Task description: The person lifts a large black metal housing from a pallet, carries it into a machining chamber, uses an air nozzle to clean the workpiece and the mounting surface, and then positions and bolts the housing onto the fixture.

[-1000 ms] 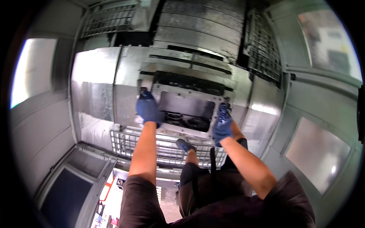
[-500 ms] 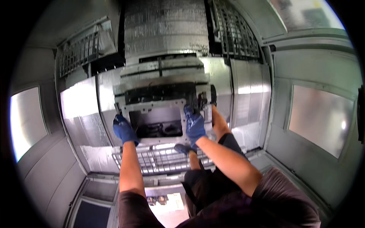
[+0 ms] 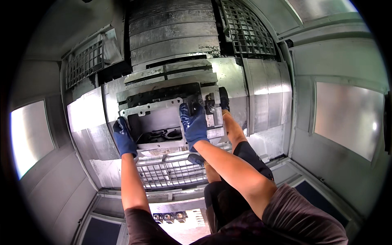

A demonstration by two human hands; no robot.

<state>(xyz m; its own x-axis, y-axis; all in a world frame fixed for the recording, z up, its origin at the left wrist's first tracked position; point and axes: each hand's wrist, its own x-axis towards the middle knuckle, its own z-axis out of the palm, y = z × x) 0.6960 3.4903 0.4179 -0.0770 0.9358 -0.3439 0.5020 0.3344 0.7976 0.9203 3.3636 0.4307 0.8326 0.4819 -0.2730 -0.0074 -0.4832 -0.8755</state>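
Note:
A pale metal casting (image 3: 160,145), a rectangular frame with bolt holes along its flange and a large opening, is in front of me on the machine's fixture. On its left edge is my left hand (image 3: 125,138), in a blue glove, closed around the side wall. My right hand (image 3: 194,125), gloved the same way, grips the right edge with the thumb on the flange; its other fingers are partly hidden. Through the opening show dark shapes with round holes (image 3: 173,133). Just right of my right hand sits a fixture block (image 3: 210,104) with a bolt.
Behind the casting stand fixture bars (image 3: 171,77) and a slatted metal cover (image 3: 173,30). Grates are at the upper left (image 3: 85,59), upper right (image 3: 249,30) and below the casting (image 3: 173,173). My legs (image 3: 234,130) reach into the enclosure, close to its sloping metal panels (image 3: 271,100).
The casting has shifted left relative to the fixture, with both hands still on it. The gap between its right edge and the fixture block has widened. My view has also tilted slightly.

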